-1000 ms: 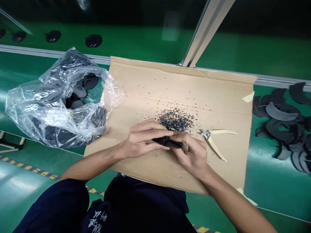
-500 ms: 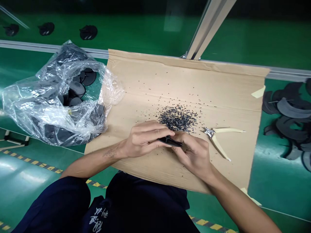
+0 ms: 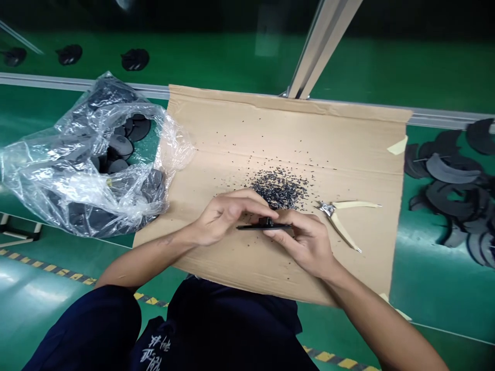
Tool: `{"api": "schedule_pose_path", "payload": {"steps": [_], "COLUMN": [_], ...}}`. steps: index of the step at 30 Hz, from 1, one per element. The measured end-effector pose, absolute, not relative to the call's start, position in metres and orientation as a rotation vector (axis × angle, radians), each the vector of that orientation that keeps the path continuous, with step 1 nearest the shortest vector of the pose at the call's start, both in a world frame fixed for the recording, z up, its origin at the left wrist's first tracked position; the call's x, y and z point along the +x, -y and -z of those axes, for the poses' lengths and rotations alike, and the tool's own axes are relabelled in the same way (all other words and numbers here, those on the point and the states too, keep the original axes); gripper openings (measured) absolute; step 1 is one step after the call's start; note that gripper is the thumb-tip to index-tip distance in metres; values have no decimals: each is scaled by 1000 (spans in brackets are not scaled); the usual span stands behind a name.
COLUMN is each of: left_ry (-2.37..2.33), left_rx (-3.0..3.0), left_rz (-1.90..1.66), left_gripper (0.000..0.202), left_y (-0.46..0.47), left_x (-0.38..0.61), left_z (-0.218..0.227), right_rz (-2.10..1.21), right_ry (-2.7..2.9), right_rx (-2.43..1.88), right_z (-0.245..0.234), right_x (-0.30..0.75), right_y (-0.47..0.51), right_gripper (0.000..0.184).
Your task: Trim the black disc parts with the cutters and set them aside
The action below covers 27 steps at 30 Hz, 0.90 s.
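My left hand (image 3: pixel 222 216) and my right hand (image 3: pixel 305 242) both grip a thin flat black plastic part (image 3: pixel 263 225), seen edge-on over a brown cardboard sheet (image 3: pixel 348 154). Just beyond my fingers lies a heap of small black trimmings (image 3: pixel 280 188). A pair of cutters with cream handles (image 3: pixel 342 219) rests on the cardboard to the right of my right hand, untouched.
A clear plastic bag (image 3: pixel 81 159) with several black round parts lies at the left. A pile of black curved parts (image 3: pixel 452 185) sits on the green surface at the right. A metal rail (image 3: pixel 77 85) and a slanted metal post (image 3: pixel 317 46) run behind.
The black part has turned in my hands, from tilted to level and edge-on. My hands stay in the same place over the cardboard.
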<state>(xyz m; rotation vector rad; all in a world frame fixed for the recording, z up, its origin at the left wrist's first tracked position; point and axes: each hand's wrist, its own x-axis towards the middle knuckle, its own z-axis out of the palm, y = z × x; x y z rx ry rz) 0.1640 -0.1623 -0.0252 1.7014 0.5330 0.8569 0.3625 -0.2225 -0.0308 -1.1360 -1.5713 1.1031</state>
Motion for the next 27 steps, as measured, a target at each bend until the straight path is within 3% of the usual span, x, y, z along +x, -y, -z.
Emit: {"api": "schedule_pose_path", "payload": {"steps": [4, 12, 17, 21, 24, 27], "left_ry": [-540, -502, -566, -541, -611, -798], "left_rx": [1589, 1537, 1551, 1507, 1537, 1591], "left_rz": [-780, -763, -718, -734, -764, -842], "left_gripper": [26, 17, 21, 55, 46, 28], "left_y": [158, 159, 160, 162, 167, 171], "left_x": [163, 164, 163, 163, 165, 166], "left_z": [23, 26, 27, 28, 30, 29], "right_rz": [-1201, -1008, -971, -776, -713, -476], "right_ry": [1611, 1691, 1715, 1635, 1791, 2089], "right_rx": [-1069, -949, -953, -1064, -1151, -1399], "right_z": [26, 28, 32, 29, 23, 19], "right_x": [363, 368, 368, 364, 377, 412], "right_y": [219, 217, 218, 220, 223, 232], "right_gripper": [22, 15, 13, 7, 16, 40]}}
